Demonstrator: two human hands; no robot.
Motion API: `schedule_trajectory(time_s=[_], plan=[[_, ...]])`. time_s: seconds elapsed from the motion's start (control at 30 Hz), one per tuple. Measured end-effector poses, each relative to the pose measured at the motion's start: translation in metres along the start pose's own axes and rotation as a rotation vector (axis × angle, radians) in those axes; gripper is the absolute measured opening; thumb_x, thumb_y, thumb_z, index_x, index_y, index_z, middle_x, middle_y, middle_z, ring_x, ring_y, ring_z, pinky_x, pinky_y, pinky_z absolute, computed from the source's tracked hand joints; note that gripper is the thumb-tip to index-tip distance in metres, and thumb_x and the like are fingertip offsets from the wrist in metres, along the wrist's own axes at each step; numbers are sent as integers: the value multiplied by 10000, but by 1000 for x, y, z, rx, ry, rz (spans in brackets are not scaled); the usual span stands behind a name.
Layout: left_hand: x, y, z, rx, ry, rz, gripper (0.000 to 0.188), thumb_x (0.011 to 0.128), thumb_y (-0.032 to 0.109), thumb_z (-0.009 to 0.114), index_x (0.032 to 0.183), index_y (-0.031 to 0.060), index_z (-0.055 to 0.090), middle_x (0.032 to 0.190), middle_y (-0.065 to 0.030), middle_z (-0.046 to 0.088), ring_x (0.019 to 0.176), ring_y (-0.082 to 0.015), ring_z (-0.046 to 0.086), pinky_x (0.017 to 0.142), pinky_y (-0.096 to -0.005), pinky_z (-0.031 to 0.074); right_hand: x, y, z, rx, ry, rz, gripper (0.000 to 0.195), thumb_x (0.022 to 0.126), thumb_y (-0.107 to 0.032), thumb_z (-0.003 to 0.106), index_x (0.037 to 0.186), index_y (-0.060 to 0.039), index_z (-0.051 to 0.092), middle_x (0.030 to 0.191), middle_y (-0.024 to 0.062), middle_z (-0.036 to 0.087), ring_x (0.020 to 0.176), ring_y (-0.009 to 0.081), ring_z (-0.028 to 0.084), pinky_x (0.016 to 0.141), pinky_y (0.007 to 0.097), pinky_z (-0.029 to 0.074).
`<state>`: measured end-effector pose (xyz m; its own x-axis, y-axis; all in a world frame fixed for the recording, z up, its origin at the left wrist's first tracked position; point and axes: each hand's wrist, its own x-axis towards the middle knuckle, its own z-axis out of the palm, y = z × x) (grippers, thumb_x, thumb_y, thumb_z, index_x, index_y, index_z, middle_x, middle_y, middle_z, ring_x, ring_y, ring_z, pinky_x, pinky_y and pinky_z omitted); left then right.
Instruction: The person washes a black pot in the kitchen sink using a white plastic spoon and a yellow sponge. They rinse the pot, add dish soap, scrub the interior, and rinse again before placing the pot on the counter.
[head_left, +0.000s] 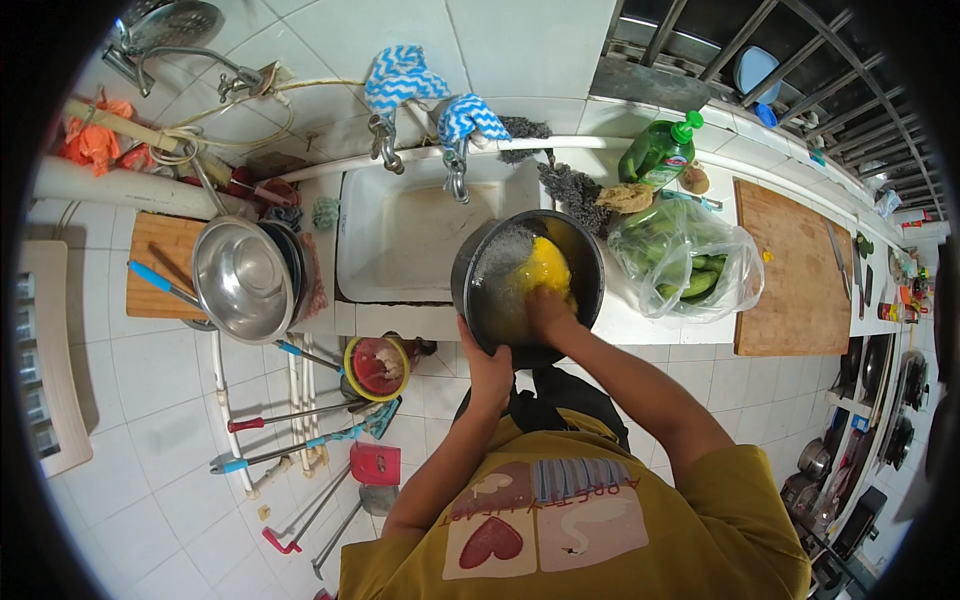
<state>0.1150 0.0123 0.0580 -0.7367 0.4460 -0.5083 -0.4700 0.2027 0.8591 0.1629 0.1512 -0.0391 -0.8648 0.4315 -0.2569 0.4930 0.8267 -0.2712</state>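
A dark round pot (592, 300) rests at the right front edge of the white sink (360, 281), tilted a little. My left hand (487, 365) grips its near rim from the left side. Cloudy water and something bright yellow (549, 264) are in the pot. My right hand (550, 311) reaches into it, and its fingers are under or behind the yellow stuff, so I cannot tell whether they hold anything. Two metal taps, the left one (384, 142) and the right one (455, 176), stand over the sink with blue-and-white zigzag cloths on them.
Right of the pot are a clear plastic bag of green vegetables (686, 262), a green dish soap bottle (656, 154), dark scouring mesh (574, 191) and a wooden cutting board (795, 277) with knives. Steel bowls (244, 277) stand at left. A red bucket with yellow rim (377, 367) is below.
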Motion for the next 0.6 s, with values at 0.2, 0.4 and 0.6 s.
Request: schedule_trajectory(time_s=[0.2,0.4,0.6], plan=[[-11,27,4,-103,-26,-167,854,755,-107,428,1467,77,-7,1393,-171,292,1149,-232,421,835,-262,449,6,-23,-10,122,-303,-186,252,839,-168,507,952,-9,667,938,210,655,857,345,651,737,434,516],[1,2,-2,-92,-26,-18,858,752,-125,406,1471,108,-1,1379,-169,299,1138,-236,440,829,-272,468,25,-18,-76,293,-178,90,332,884,-280,482,885,-11,676,928,191,662,824,347,652,732,429,516],[-12,38,13,-149,-55,-133,843,749,-125,401,1464,63,-3,1405,-170,270,1224,-256,383,948,-292,407,53,37,-72,-223,-32,-89,297,897,-225,448,928,-30,670,1073,133,620,1069,299,566,870,371,487]])
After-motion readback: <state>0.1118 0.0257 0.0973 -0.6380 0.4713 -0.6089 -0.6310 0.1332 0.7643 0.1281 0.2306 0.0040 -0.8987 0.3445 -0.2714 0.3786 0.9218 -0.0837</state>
